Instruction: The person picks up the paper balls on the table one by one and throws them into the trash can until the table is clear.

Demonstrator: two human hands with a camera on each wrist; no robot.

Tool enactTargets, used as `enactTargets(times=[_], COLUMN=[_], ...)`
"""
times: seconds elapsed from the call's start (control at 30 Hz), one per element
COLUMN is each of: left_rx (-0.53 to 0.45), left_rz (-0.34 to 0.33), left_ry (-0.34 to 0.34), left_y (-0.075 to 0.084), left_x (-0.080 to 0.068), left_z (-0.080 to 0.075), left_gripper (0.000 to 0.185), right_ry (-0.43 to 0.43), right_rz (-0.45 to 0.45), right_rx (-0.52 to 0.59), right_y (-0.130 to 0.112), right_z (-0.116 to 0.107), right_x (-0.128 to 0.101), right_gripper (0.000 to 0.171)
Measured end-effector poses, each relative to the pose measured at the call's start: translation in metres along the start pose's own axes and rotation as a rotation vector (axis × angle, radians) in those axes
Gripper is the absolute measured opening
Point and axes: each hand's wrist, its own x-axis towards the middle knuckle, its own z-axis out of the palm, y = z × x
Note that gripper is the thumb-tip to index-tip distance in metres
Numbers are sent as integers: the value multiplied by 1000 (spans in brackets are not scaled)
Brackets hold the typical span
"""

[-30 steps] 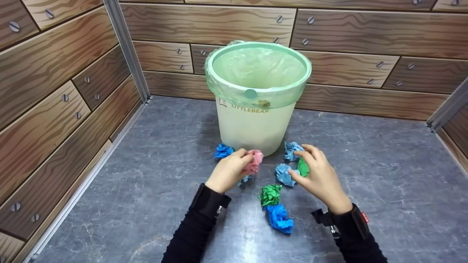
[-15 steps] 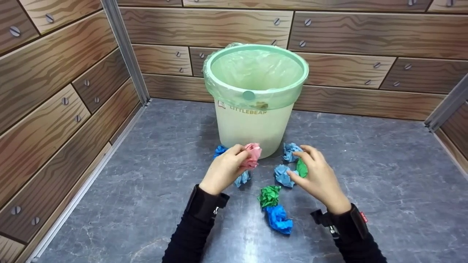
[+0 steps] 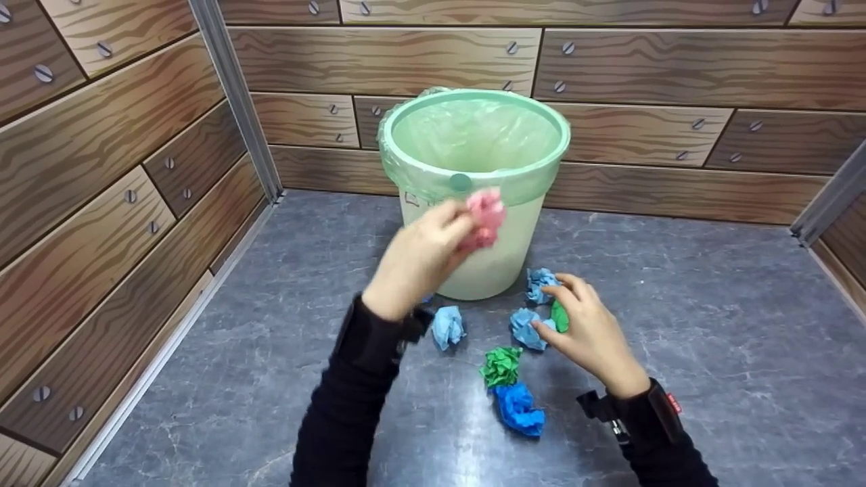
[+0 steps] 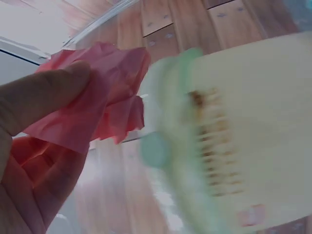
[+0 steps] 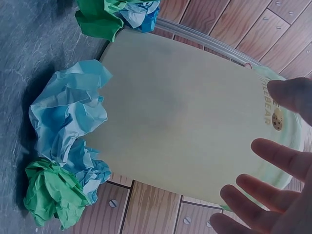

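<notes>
Person, two arms in view, lower middle of the head view.

- Left hand (image 3: 414,260): bare, no ring or glove visible. Left sleeve (image 3: 342,419): long, black, close-fitting, runs to the bottom edge of the frame.
- Left wrist band (image 3: 369,335): wide, black, with a small dark fitting on its right side.
- Right hand (image 3: 587,331): bare, no ring or glove visible. Right sleeve (image 3: 666,460): long, black, at the lower right.
- Right wrist band (image 3: 643,412): black strap bearing a small red tag on its right edge; a black mount with a small metal part juts from its left side.
</notes>
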Motion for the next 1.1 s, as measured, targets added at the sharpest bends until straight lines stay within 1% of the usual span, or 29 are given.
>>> enactTargets(times=[0.07,0.17,0.27,0.37,0.47,0.53,0.6,0.77,0.9,1.1], left_rx=[7,3,27,66,100,90,87,95,83,76], left_rz=[12,-24,-85,-137,-189,-218,-252,-335,-357,-347], left_ry=[17,9,-18,-46,-67,-64,-75,-126,-134,-135], left_y=[-3,-13,-26,-41,-51,-56,-59,-69,-74,-74], left_x=[18,39,52,59,65,68,71,69,63,60], left_z=[-8,-13,-11,-4,4,10,15,26,31,30], left_gripper=[24,24,22,20,20,20,20,20,20,21], right_ry=[-10,-22,-27,-33,-28,-25,-22,-40,-51,-58], right_rz=[5,8,1,-6,-4,-5,1,1,-13,-19], right_rx=[-1,-1,0,6,0,3,-9,-10,-1,-4], right_y=[0,1,0,-1,-1,0,1,1,2,2], right_z=[-2,-4,-4,-5,-6,-7,-9,-9,-9,-8], right_x=[0,-1,-2,-2,-2,-2,-3,-3,-3,-3], right_gripper=[46,45,44,43,42,42,42,41,41,42])
